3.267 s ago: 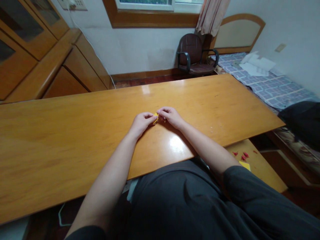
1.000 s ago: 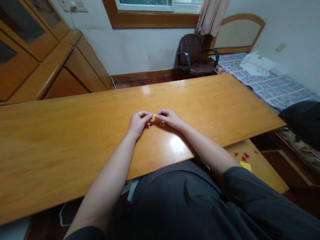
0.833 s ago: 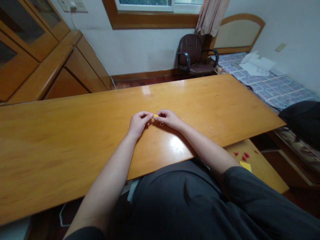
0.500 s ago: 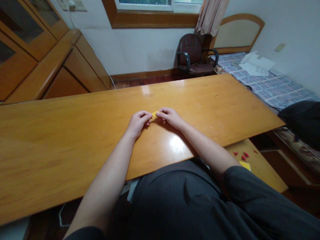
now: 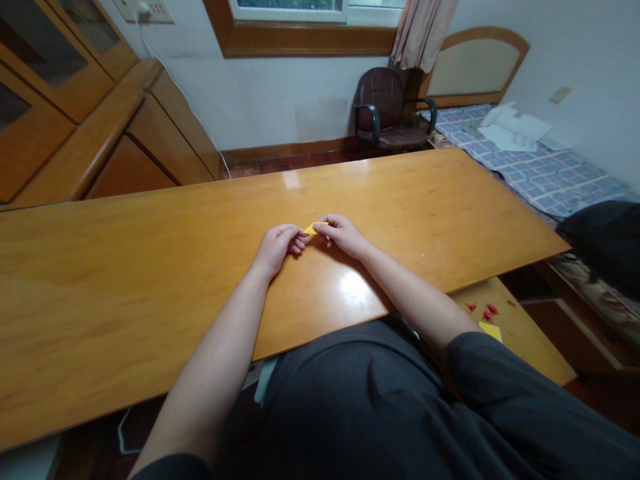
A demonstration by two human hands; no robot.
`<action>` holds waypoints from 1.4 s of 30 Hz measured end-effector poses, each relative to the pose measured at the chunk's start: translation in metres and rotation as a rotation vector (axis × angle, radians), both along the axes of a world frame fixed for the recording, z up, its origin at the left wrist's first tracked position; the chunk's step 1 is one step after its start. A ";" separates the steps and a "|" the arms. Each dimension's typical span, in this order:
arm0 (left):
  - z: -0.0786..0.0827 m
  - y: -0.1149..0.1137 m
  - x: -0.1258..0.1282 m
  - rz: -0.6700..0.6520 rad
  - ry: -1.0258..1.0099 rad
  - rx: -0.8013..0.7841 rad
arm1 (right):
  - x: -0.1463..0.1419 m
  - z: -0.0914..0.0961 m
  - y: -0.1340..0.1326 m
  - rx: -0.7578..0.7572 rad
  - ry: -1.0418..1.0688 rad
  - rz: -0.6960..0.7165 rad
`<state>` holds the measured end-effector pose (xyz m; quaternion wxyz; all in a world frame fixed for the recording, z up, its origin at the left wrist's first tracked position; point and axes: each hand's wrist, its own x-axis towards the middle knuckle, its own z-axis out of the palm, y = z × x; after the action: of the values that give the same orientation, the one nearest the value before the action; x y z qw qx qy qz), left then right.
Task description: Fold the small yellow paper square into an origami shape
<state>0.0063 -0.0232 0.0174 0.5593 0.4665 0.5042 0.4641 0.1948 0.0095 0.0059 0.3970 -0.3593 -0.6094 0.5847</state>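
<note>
Cloth of my dark grey short-sleeved shirt (image 5: 370, 393) lies nearest me, both sleeves cut off by the frame. Just past my right sleeve, a lower yellow-brown wooden board (image 5: 537, 343) reaches out from under the tabletop, partly hidden; on it lie small red pieces (image 5: 490, 311), too small to make out in detail, and a flat yellow sheet (image 5: 491, 331) partly covered by my sleeve. Farther out, over the long glossy honey-coloured wooden table (image 5: 150, 280), my left hand (image 5: 277, 248) has thumb and finger pinched on one tip of a small folded yellow paper piece (image 5: 311, 229), while my right hand (image 5: 343, 233) clamps its other end, thumb on top, fingers hiding much of it. It lies between my hands, long axis running roughly left to right, its narrow tip pointing left and the right end slightly farther from me. Window glare whitens the table near its close edge. Beyond stand a brown wooden cabinet (image 5: 120, 153), a dark brown padded armchair (image 5: 383, 100) with its base hidden, and a blue-checked bed (image 5: 550, 173); a window (image 5: 290, 5) is cut off above
</note>
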 end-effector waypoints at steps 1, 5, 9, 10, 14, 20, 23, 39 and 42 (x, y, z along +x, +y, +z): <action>0.000 0.000 0.000 -0.002 0.003 -0.001 | 0.000 0.000 0.000 0.001 0.003 0.011; -0.002 -0.001 -0.003 -0.048 0.027 0.006 | 0.000 0.002 -0.001 0.006 0.013 0.033; -0.003 -0.002 -0.005 -0.071 0.036 0.000 | 0.001 0.004 -0.002 0.006 0.014 0.028; -0.003 -0.003 -0.005 -0.074 0.039 -0.001 | 0.001 0.004 -0.002 0.004 0.014 0.028; -0.002 -0.003 -0.004 -0.090 0.070 0.018 | 0.001 0.004 -0.003 -0.006 0.001 0.046; 0.000 -0.005 -0.001 -0.109 0.107 0.028 | -0.001 0.005 -0.004 -0.015 -0.024 0.045; 0.001 -0.005 -0.001 -0.101 0.104 0.041 | -0.002 0.005 -0.004 -0.012 -0.032 0.021; -0.003 -0.005 0.001 -0.103 0.161 0.086 | -0.005 0.002 -0.004 0.064 -0.094 -0.062; -0.004 -0.004 0.002 -0.084 0.128 0.070 | -0.005 0.003 -0.003 0.058 -0.073 -0.061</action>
<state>0.0079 -0.0276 0.0137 0.5283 0.5352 0.5025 0.4266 0.1895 0.0068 0.0085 0.4025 -0.3869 -0.6290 0.5410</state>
